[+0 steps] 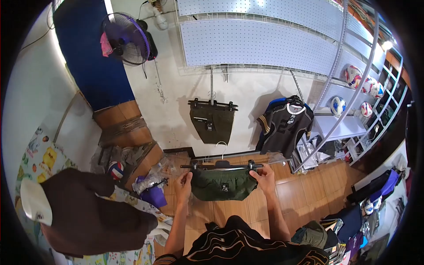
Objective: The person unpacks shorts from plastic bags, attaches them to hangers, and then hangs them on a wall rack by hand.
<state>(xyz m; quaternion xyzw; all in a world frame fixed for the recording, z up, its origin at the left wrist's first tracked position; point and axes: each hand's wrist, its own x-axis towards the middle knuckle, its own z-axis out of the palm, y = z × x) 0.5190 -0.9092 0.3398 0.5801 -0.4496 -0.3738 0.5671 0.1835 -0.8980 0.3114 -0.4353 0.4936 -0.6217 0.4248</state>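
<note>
In front of me my left hand (183,186) and my right hand (264,178) grip the two ends of a dark clip hanger (222,166). Its white hook (221,150) points up and away from me. Dark green shorts (224,185) with a gathered waist and a small white print hang from its clips. The fingers of both hands are closed at the hanger's ends, beside the shorts' upper corners. On the wall ahead, a similar dark green garment (216,121) hangs from a rail on another clip hanger.
Dark jerseys (289,126) hang at the right of the wall, beside a metal rack (338,128) with several balls. A brown shirt on a mannequin (95,212) stands close on my left. Folded clothes (335,229) lie at lower right. A fan (126,39) is mounted upper left.
</note>
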